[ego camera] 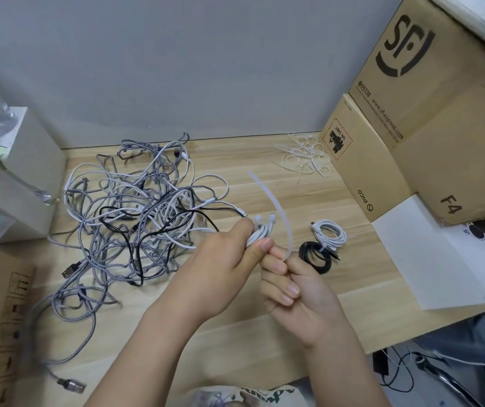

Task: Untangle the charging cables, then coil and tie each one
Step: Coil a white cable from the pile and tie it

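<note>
A big tangle of grey braided, white and black charging cables lies on the left half of the wooden desk. My left hand is closed around a folded white cable bundle, its plugs sticking up. My right hand pinches a white zip tie that arcs up and away from the bundle. To the right lie a tied white cable coil and a tied black cable coil, touching each other.
A pile of loose white zip ties lies at the back right. Stacked cardboard boxes and a white sheet fill the right side. White boxes stand at the left, a flat carton at front left.
</note>
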A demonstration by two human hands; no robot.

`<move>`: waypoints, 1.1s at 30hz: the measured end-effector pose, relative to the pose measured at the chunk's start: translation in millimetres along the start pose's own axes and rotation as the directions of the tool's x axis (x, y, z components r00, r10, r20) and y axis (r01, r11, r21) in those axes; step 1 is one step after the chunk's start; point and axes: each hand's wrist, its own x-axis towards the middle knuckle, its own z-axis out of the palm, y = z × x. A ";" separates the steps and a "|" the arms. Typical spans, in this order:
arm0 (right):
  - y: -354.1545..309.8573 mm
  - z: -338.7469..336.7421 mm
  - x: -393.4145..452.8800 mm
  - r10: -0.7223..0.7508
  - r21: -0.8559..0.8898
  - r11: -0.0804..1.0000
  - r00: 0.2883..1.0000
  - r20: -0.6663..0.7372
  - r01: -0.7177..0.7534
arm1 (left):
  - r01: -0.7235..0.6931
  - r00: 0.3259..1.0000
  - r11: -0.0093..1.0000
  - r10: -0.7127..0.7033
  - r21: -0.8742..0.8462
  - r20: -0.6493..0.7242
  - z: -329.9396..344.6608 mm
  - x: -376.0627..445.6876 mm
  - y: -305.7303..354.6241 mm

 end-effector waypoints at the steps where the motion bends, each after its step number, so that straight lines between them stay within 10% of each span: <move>1: -0.6 0.2 -1.2 0.014 0.014 1.000 1.000 0.004 -0.014 | -0.009 1.000 1.000 0.009 -0.007 -0.002 -1.0 -0.5 1.1; 6: -0.7 3.7 -6.2 -0.047 -0.175 0.984 0.996 -0.073 0.033 | -0.066 0.997 0.998 0.065 -0.023 -0.045 -4.2 -1.6 1.6; 15: -2.6 4.1 -11.7 -0.512 -0.748 0.620 0.845 -0.156 0.238 | -0.100 0.995 0.995 0.099 -0.015 -0.019 -6.1 -3.7 4.8; 21: -0.4 7.9 -10.8 -0.757 -0.936 0.070 0.630 0.177 0.346 | -0.118 0.993 0.992 0.118 0.040 -0.003 -6.3 -4.4 1.3; 24: -2.9 16.5 -11.7 -0.718 -0.918 0.136 0.676 0.168 0.373 | -0.118 0.993 0.991 0.117 0.058 0.014 -5.3 -4.7 -1.3; 33: -3.6 41.8 -29.3 -0.518 -0.362 0.788 0.854 0.045 0.497 | 0.012 0.998 0.988 -0.022 -0.157 -0.057 2.0 -2.2 -6.1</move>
